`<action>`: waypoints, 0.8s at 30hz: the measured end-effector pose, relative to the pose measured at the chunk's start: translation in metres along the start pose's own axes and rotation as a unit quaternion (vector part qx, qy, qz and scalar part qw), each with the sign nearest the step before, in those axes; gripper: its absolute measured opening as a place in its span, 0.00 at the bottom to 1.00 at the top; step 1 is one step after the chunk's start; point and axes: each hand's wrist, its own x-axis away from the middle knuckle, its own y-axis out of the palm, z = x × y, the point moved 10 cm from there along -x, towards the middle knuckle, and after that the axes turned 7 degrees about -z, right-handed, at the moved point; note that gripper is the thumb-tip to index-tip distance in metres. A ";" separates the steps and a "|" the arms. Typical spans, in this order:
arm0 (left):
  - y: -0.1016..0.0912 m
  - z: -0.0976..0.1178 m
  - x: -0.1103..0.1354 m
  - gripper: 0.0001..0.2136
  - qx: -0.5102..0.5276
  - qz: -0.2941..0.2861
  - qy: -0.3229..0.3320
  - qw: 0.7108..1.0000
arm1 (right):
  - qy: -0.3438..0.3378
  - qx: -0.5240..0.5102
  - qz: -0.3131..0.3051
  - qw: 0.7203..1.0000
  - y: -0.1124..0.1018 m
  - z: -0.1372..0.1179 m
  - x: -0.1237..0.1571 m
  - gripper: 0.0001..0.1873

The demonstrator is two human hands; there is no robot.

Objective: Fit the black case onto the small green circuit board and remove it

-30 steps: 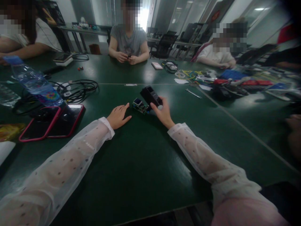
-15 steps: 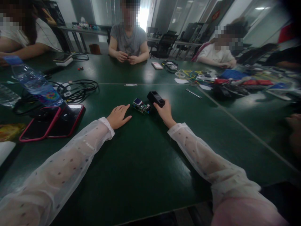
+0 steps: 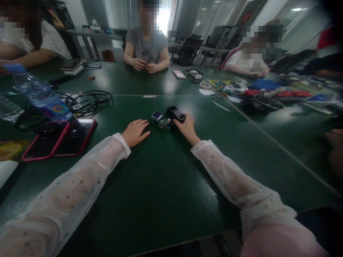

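Note:
My right hand (image 3: 185, 127) grips the near right end of a black box-shaped device (image 3: 176, 114) with a grey patterned top face. Just left of that device lies a small green circuit board (image 3: 161, 120) carrying a little screen. Its right end comes close to the black device; whether they touch, I cannot tell. My left hand (image 3: 136, 132) rests flat on the green table (image 3: 160, 185), fingers stretched toward the board's left edge, holding nothing.
On the left are two red-edged phones (image 3: 73, 141), a leaning water bottle (image 3: 43, 94) and coiled black cables (image 3: 93, 101). A wrench (image 3: 220, 106) lies to the right, before a heap of cables and parts (image 3: 268, 92). Several people sit around the table.
The black device has tipped from a raised slant to a flatter pose and come down slightly, with my right hand still on it. My left hand has barely moved.

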 end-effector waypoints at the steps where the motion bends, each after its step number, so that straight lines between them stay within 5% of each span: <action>1: 0.000 0.000 0.000 0.27 0.001 0.000 0.001 1.000 | 0.000 0.003 0.000 1.000 0.000 0.000 0.000 0.25; 24: 0.005 -0.007 0.000 0.25 0.001 0.003 -0.028 1.000 | -0.018 -0.001 0.027 0.999 0.000 0.004 -0.001 0.25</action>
